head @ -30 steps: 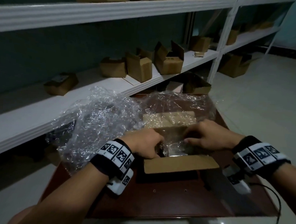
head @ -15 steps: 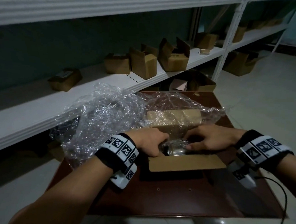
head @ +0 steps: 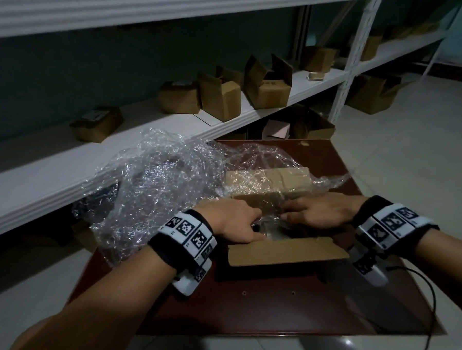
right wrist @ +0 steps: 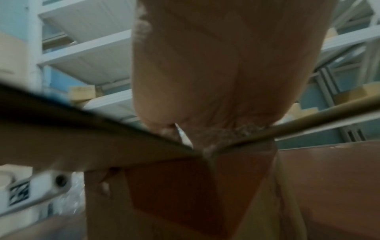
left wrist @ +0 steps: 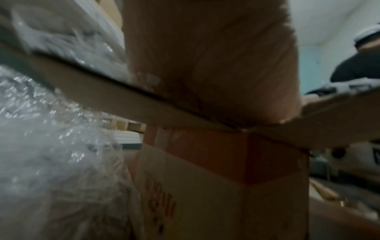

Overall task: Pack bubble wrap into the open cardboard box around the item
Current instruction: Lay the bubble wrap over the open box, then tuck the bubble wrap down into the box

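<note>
The open brown cardboard box [head: 287, 251] stands mid-way on the dark red-brown table [head: 257, 307], near flap folded out toward six o'clock. Both hands reach into its mouth: the left hand [head: 234, 223] from nine o'clock, the right hand [head: 320, 213] from three. How far either grip is curled I cannot tell; the fingertips are hidden inside. The crinkled clear bubble wrap [head: 154, 187] trails out toward ten o'clock, nearer the left hand, which looks better placed to feed more in.
</note>
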`<state>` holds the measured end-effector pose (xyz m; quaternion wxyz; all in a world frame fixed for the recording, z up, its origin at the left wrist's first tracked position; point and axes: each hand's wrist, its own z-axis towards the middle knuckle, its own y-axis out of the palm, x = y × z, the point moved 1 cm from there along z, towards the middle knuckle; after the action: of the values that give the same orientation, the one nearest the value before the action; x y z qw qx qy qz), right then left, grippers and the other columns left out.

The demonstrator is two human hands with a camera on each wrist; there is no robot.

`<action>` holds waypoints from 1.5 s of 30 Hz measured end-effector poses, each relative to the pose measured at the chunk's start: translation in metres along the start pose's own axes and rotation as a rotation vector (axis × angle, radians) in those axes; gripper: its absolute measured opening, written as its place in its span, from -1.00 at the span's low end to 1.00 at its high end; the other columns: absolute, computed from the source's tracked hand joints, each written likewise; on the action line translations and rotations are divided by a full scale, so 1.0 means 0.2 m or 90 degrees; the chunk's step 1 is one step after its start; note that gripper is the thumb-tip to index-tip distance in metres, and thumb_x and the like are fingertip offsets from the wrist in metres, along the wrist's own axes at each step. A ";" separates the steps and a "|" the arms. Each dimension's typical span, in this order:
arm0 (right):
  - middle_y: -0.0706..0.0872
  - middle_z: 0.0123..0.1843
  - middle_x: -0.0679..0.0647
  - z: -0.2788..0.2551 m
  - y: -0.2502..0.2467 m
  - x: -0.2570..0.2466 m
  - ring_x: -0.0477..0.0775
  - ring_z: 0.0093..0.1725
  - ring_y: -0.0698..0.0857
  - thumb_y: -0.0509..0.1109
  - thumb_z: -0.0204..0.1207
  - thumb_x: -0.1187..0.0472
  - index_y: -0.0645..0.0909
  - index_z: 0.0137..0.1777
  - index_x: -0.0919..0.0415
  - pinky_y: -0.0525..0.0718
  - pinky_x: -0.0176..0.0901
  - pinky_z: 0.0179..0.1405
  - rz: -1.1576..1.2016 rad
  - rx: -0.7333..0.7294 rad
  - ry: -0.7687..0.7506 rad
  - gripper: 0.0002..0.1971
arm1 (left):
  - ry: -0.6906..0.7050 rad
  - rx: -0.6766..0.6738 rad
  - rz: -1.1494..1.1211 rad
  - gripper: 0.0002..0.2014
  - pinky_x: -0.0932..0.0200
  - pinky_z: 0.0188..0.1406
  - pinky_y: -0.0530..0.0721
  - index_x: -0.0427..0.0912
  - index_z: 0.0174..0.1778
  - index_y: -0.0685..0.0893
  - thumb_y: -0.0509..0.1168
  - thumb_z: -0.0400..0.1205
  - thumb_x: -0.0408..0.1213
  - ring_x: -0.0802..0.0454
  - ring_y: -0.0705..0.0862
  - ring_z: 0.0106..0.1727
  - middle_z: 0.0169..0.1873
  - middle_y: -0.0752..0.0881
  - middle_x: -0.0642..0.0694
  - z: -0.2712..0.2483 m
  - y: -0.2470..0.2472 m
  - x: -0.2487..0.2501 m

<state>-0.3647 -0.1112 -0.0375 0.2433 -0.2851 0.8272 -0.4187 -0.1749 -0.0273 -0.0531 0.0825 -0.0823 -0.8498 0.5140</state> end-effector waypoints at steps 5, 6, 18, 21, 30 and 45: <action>0.68 0.44 -0.16 -0.02 0.00 0.05 -0.11 0.35 0.67 0.53 0.57 -0.08 0.49 0.55 -0.18 0.63 -0.01 0.45 0.107 0.001 -0.064 -0.44 | 0.016 0.018 -0.002 -0.50 0.07 0.06 0.50 -0.14 0.56 0.50 0.27 0.80 0.08 -0.11 0.68 0.21 0.17 0.74 -0.12 -0.02 0.00 -0.01; 0.72 0.36 -0.20 -0.03 0.00 0.07 -0.16 0.29 0.71 0.59 0.51 0.02 0.54 0.49 -0.21 0.68 -0.01 0.41 0.126 0.008 -0.094 -0.45 | 0.018 0.019 -0.003 -0.51 0.07 0.09 0.51 -0.13 0.60 0.48 0.29 0.80 0.02 -0.13 0.68 0.27 0.23 0.74 -0.14 -0.02 0.00 -0.01; 0.73 0.22 -0.20 -0.13 -0.01 0.25 -0.24 0.19 0.70 0.71 0.32 -0.07 0.75 0.27 0.00 0.78 -0.16 0.15 0.088 0.415 -0.264 -0.49 | 0.035 0.071 -0.017 -0.44 -0.14 0.35 0.68 0.03 0.56 0.58 0.24 0.66 -0.50 -0.12 0.68 0.38 0.37 0.73 -0.05 -0.04 0.04 -0.04; 0.57 0.36 0.13 -0.18 -0.07 0.22 0.09 0.28 0.58 0.77 0.27 -0.01 0.54 0.46 0.19 0.71 0.07 0.21 0.040 0.620 -0.290 -0.21 | 0.040 0.083 -0.014 -0.47 -0.06 0.39 0.65 -0.08 0.57 0.59 0.25 0.67 -0.52 -0.12 0.67 0.41 0.39 0.72 -0.10 -0.03 0.03 -0.03; 0.44 0.56 0.00 -0.13 0.00 0.23 0.03 0.49 0.49 0.73 0.32 -0.05 0.30 0.67 0.01 0.63 0.13 0.47 -0.033 0.495 -0.250 -0.03 | 0.039 0.103 -0.041 -0.41 -0.04 0.45 0.63 -0.01 0.62 0.58 0.28 0.67 -0.55 -0.09 0.65 0.45 0.45 0.70 -0.06 -0.01 0.05 -0.03; 0.85 -0.12 -0.24 -0.04 0.06 0.21 -0.31 -0.03 0.81 0.42 0.41 0.55 0.81 -0.13 -0.01 0.76 -0.10 0.06 0.090 0.349 -0.333 -0.61 | 0.220 0.395 -0.142 -0.74 0.21 0.02 0.81 -0.01 0.14 0.87 0.59 0.54 -0.15 0.23 0.78 -0.02 0.00 0.87 0.11 -0.04 -0.03 -0.04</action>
<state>-0.4031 -0.1298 -0.0509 0.5416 -0.2488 0.6120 -0.5199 -0.1662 -0.0242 -0.0444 0.3015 -0.0457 -0.6307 0.7136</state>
